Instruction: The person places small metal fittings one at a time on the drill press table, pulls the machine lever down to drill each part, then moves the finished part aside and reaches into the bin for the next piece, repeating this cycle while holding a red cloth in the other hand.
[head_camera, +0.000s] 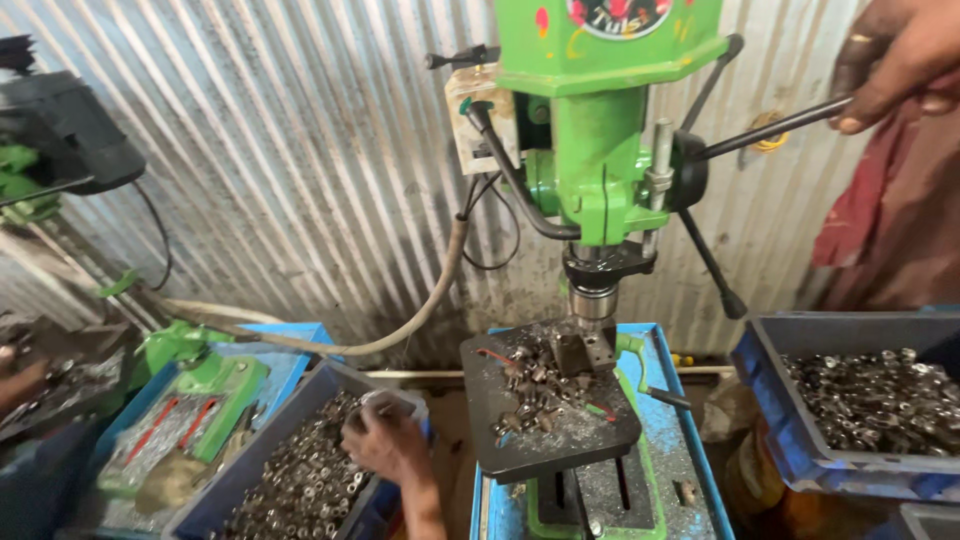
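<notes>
A green drill press (600, 150) stands in front of me, its chuck (592, 300) just above a small metal block (575, 352) on the dark work table (540, 440), which is strewn with small metal parts and shavings. My right hand (895, 55) grips the black feed lever (770, 128) at the upper right. My left hand (385, 440) reaches down into a blue crate (235, 490) full of small metal rings, fingers curled over the parts; whether it holds any is hidden.
Another blue crate (790, 420) of metal parts sits at the right. A second green machine base (205, 385) stands at the left beside a cable (420, 310). Corrugated metal sheet (300, 150) forms the back wall. Another person's hand (20, 380) shows at the far left.
</notes>
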